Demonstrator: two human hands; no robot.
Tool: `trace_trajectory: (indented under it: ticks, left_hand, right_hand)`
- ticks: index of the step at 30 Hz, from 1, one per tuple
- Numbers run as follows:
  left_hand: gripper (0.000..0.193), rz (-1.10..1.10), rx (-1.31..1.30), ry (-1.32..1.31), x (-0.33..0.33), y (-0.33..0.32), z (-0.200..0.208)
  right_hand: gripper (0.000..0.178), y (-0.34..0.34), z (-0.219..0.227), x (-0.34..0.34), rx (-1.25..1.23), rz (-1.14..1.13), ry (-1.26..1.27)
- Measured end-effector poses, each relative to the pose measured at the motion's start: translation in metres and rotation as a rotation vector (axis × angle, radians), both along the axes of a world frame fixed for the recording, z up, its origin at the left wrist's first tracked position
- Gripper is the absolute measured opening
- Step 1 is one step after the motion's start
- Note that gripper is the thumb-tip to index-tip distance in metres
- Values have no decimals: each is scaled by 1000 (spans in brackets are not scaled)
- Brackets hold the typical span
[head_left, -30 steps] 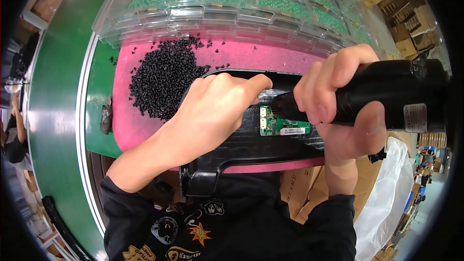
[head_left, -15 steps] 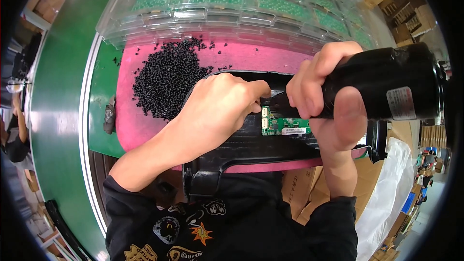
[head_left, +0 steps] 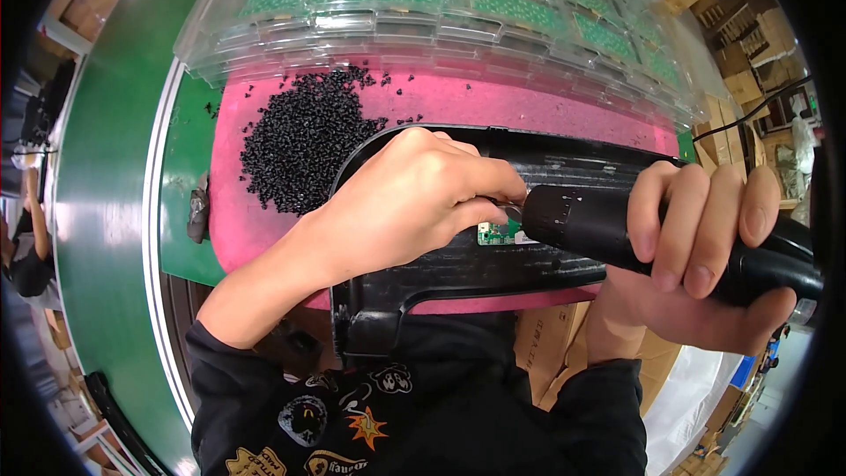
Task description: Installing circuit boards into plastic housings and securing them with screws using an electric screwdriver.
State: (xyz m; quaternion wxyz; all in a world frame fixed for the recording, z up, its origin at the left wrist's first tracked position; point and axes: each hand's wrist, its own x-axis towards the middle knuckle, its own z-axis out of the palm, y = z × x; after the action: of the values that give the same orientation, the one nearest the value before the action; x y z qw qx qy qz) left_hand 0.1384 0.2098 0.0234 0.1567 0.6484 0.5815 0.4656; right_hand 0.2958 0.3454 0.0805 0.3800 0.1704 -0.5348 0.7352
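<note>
My right hand [head_left: 705, 242] is wrapped round a black electric screwdriver [head_left: 599, 227], which lies nearly level with its front end turned to the left. Right at that front end, the thumb and index finger of my left hand [head_left: 419, 185] are pinched together; whatever is between them is too small to make out. Below the fingertips a green circuit board [head_left: 495, 236] with white connectors sits in a long black plastic housing [head_left: 458, 278]. The screwdriver and my fingers hide much of the board.
A heap of tiny black screws [head_left: 304, 145] lies on the pink mat [head_left: 520, 106], left of the housing. Stacked clear plastic trays [head_left: 397, 26] with green boards stand at the back. A cardboard box [head_left: 538, 344] is below the mat's near edge. A cable [head_left: 749, 110] hangs at the right.
My right hand has swung the screwdriver down and to the right, its front end now facing my left fingers. My left fingertips have shifted slightly right over the board.
</note>
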Motion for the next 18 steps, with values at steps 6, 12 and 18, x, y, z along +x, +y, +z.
trace_trajectory:
  ticks: [6,12,18]
  left_hand:
    - [24,-51,-84,-41,6,2,4]
    - [22,99,-100,-79,3,1,0]
    - [10,149,-110,-119,5,1,-7]
  right_hand:
    - [46,-7,4,6,4,-44,-130]
    - [49,-13,-7,12,36,-110,-389]
    - [51,-25,-5,10,37,-185,-469]
